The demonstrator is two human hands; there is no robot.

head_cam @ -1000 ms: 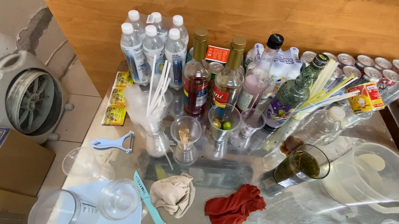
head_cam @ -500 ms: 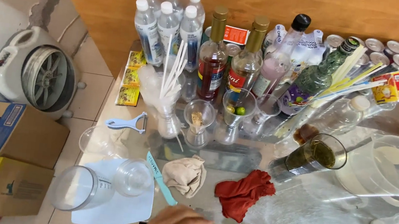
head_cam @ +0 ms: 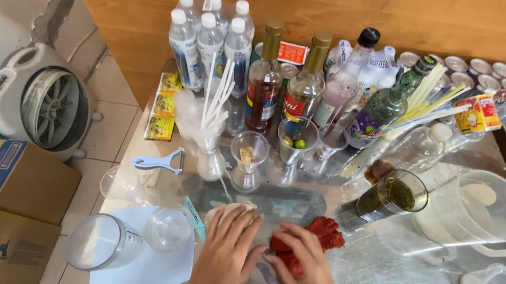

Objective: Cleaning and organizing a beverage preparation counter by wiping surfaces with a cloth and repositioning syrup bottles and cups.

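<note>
My left hand (head_cam: pixel 226 250) lies flat over a beige cloth (head_cam: pixel 224 209) near the front of the steel table (head_cam: pixel 378 270). Beside it, my right hand (head_cam: pixel 305 268) presses on a crumpled red cloth (head_cam: pixel 319 232), fingers curled around its near end. The two hands almost touch. Just left of my left hand lies a teal-handled tool (head_cam: pixel 195 218). An upturned glass (head_cam: pixel 168 227) and a clear jar on its side (head_cam: pixel 94 241) rest on a white board (head_cam: pixel 144 263) at the front left.
Water bottles (head_cam: pixel 208 42), syrup bottles (head_cam: pixel 266 80) and cans (head_cam: pixel 477 69) line the back by the wooden wall. A glass of dark liquid (head_cam: pixel 389 199), a clear pitcher (head_cam: pixel 479 215), a blue peeler (head_cam: pixel 158 163) and straws (head_cam: pixel 217 93) stand mid-table. A fan (head_cam: pixel 41 102) and cardboard boxes (head_cam: pixel 4 180) are on the floor left.
Both my hands have come up from the bottom edge onto the table. The left now covers the beige cloth and the right grips the red cloth. The view has shifted closer.
</note>
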